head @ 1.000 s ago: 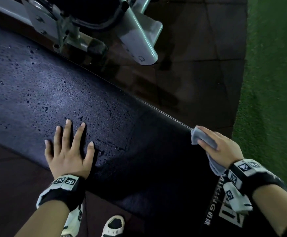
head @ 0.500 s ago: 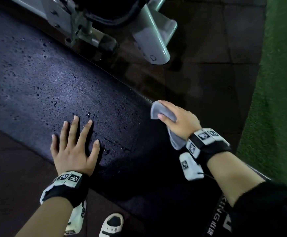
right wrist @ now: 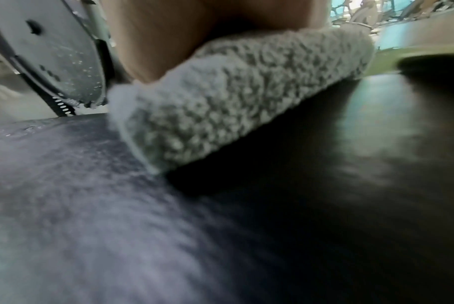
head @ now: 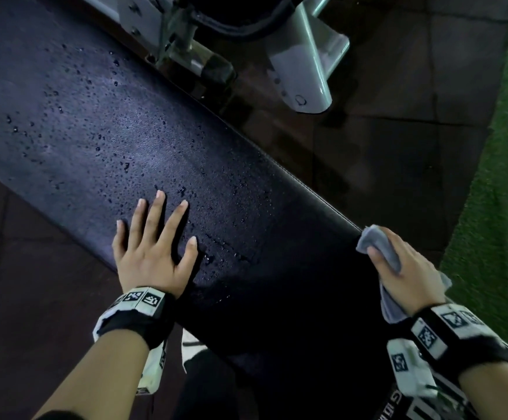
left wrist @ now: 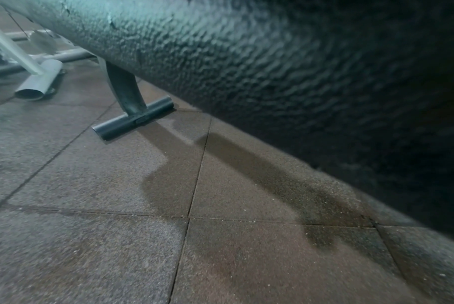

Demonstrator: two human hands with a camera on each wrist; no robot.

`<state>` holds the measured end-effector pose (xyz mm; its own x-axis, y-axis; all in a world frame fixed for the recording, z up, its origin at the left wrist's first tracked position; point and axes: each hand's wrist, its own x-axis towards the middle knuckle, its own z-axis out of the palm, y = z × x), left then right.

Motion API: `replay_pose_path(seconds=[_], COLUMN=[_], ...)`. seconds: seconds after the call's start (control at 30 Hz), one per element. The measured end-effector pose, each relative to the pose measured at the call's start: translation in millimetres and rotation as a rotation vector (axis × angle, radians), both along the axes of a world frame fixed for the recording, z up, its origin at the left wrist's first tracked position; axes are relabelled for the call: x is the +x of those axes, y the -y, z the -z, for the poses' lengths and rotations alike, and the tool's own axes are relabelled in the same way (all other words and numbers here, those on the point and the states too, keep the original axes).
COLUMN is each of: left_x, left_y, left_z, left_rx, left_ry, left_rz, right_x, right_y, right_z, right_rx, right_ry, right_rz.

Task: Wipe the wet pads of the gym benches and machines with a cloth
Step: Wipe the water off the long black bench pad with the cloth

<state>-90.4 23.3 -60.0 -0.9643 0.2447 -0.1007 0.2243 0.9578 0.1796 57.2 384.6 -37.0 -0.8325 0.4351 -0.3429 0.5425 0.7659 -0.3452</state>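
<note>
Left hand [head: 151, 256] spread flat on wet bench pad [head: 101, 140]; right hand [head: 404, 268] grips one grey cloth [head: 380, 247] at pad's far edge. Left-wrist view alone shows bench foot [left wrist: 132, 121].

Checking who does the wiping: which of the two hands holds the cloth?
The right hand grips the grey cloth at the pad's far edge; the left hand lies flat, empty.

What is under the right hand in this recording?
A folded grey cloth lies under the right hand, pressed on the far edge of the dark bench pad. Whether the pad beneath the cloth is wet cannot be seen; it is covered.
</note>
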Motion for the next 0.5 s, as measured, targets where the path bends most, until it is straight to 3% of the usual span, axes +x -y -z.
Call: replay_pose_path(seconds=[0.2, 0.3, 0.5], left_x=[-0.9, -3.5, -20.5], left_y=[3.6, 6.2, 33.1], left_z=[0.3, -0.6, -12.3], left_rx=[-0.002, 0.009, -0.001], left_ry=[0.044, 0.084, 0.135], left_rz=[0.038, 0.065, 0.050], right_x=[-62.3, -83.1, -54.6], right_y=[45.5, 68.3, 79.6], right_z=[14.5, 16.7, 4.9], right_rx=[0.018, 0.062, 0.014], right_ry=[-0.153, -0.193, -0.181], right_rz=[-0.190, -0.371, -0.626])
